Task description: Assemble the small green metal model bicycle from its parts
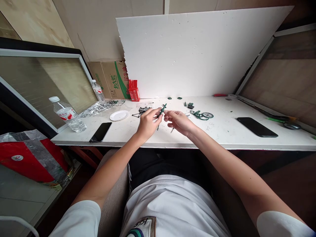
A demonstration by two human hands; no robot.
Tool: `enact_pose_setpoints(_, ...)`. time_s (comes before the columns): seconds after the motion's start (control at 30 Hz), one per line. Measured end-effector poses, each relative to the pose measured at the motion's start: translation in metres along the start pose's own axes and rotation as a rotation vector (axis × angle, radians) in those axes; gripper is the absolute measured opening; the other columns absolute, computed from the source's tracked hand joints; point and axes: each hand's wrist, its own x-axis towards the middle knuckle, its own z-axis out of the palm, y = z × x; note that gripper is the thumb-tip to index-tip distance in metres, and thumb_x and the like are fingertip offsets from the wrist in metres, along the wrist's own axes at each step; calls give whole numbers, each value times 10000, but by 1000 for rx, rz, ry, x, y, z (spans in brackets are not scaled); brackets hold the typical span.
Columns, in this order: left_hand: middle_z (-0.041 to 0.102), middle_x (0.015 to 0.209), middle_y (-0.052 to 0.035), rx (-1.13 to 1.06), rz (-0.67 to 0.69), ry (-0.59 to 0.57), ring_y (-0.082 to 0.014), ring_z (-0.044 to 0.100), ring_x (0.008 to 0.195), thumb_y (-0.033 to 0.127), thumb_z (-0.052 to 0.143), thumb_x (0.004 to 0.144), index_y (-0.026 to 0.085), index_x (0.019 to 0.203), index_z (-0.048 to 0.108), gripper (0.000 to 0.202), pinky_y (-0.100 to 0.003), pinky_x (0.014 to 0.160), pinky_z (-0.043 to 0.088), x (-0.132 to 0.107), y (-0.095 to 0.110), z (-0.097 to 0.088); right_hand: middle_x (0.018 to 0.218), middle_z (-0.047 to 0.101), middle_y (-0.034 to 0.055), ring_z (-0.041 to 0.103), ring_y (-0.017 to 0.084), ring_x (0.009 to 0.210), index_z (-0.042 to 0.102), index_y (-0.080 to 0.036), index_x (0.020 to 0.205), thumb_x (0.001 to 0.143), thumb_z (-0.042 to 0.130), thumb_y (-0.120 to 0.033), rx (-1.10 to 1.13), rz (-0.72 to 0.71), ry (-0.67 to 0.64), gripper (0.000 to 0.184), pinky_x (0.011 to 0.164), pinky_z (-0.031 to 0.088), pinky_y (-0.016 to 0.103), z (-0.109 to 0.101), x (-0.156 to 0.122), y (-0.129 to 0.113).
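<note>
My left hand (149, 122) is closed on a slim dark green plastic model part (162, 110), which points up and away from me. Beside it, my right hand (179, 121) has thumb and forefinger pinched together close to the part. Whatever sits between those fingertips is too small to make out. To the right lies a partly built green model bicycle (197, 115) with a spoked wheel (207, 115). Just behind my left hand is a black sprue frame (140, 112). Loose dark green pieces (190, 106) rest farther back on the white table (222, 131).
A white paper plate (119, 115), a phone (100, 132) and a water bottle (67, 115) stand left. Clear and dark sprues (98, 107) lie behind the plate. A red box (134, 90) stands before a white board (197, 52). Another black phone (257, 127) lies right.
</note>
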Motion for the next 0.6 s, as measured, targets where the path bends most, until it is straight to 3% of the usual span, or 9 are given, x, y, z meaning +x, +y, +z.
enact_pose_setpoints(0.1, 725, 1046, -75, -24, -32, -1, -172, 745, 946, 222, 687, 966, 188, 1278, 739, 319, -280, 801, 686, 0, 0, 0, 762, 550, 4, 484, 128, 705, 656, -197, 823, 823, 785, -575, -106, -71, 75, 400, 557, 392, 243, 1, 0, 1)
enact_pose_setpoints(0.33, 732, 1075, -81, -53, -62, 6, -175, 755, 953, 249, 691, 967, 193, 1262, 746, 305, -291, 813, 697, 0, 3, 1, 895, 688, 72, 613, 207, 837, 702, -215, 971, 936, 676, -587, -558, -498, 287, 374, 614, 447, 304, 8, -5, 7)
enact_pose_setpoints(0.6, 732, 1074, -75, -40, -53, -8, -173, 750, 945, 213, 694, 952, 190, 1267, 742, 320, -295, 807, 696, -1, 4, 1, 953, 703, 83, 633, 227, 893, 684, -227, 995, 987, 628, -516, -674, -549, 295, 295, 652, 464, 321, 5, -5, 11)
